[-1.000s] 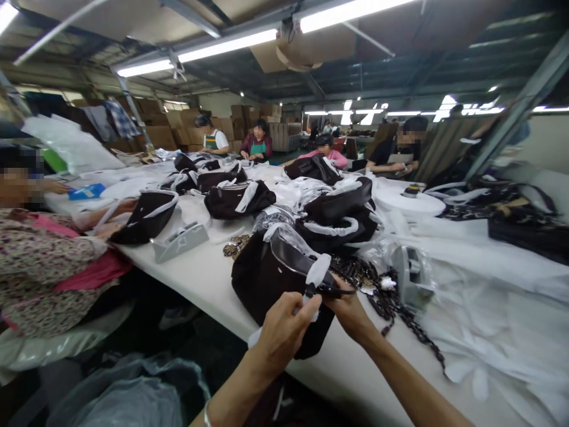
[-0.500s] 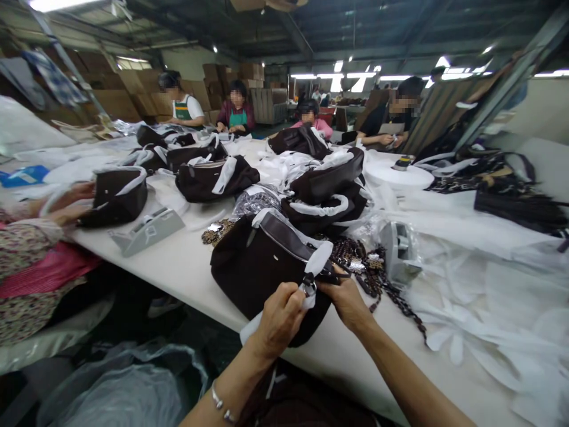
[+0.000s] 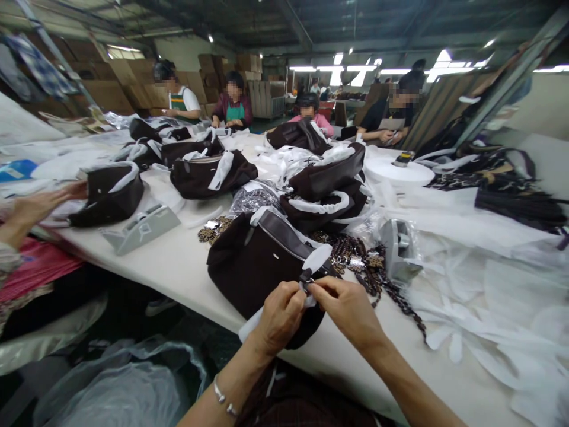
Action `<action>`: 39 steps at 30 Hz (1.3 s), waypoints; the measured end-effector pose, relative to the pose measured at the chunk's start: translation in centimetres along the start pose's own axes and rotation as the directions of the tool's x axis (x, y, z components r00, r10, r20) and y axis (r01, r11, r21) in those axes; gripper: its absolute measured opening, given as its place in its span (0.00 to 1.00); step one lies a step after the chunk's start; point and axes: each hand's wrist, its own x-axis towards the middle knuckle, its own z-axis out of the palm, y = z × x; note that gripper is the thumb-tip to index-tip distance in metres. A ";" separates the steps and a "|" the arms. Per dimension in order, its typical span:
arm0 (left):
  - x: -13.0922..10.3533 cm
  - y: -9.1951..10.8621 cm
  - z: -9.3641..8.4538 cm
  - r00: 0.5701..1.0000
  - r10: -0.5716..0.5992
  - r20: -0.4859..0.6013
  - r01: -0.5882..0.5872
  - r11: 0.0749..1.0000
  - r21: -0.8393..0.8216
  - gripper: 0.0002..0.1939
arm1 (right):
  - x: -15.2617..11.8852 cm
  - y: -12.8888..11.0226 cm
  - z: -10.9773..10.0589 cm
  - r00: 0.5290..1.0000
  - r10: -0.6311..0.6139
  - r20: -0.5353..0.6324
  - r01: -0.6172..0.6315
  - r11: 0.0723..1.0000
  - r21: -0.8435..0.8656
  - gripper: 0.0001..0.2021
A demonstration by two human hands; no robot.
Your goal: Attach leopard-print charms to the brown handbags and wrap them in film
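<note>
"What are your hands doing?"

"My left hand [image 3: 280, 317], low in the middle of the frame, has its fingers curled and thumb closed on a white-wrapped strap [image 3: 317, 259]. My right hand [image 3: 349, 305], just beside it, has its fingertips pinched on a small metal fitting [image 3: 307, 279]; the fitting's shape is too small to make out."

"And the bag?"

"The dark bag [image 3: 246, 267] sits tilted at the centre of the frame, by the near edge of the counter [image 3: 191, 284], its zipped top turned toward the upper right. My hands are at its right end."

"What lies past it?"

"A heap of dark chains [image 3: 376, 261] behind my right hand, and next to that a grey dispenser [image 3: 395, 252]. Another dispenser [image 3: 149, 228] stands left of centre. Loose white sheets [image 3: 480, 332] spread over the lower right."

"Farther off?"

"At the left of the frame, a co-worker's hand [image 3: 38, 207] is at a second dark bag [image 3: 113, 196]. More dark bags [image 3: 208, 175] are heaped across the middle, with a round white disc [image 3: 386, 174] to their right. Along the far side four people [image 3: 233, 104] are at the counter, and cardboard boxes [image 3: 127, 80] are stacked in the upper left."
</note>
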 end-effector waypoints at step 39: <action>8.3 -2.0 -5.5 0.724 0.071 0.686 0.327 0.841 -0.431 0.04 | 0.7 2.9 1.8 0.967 0.234 0.102 -0.252 0.812 0.527 0.18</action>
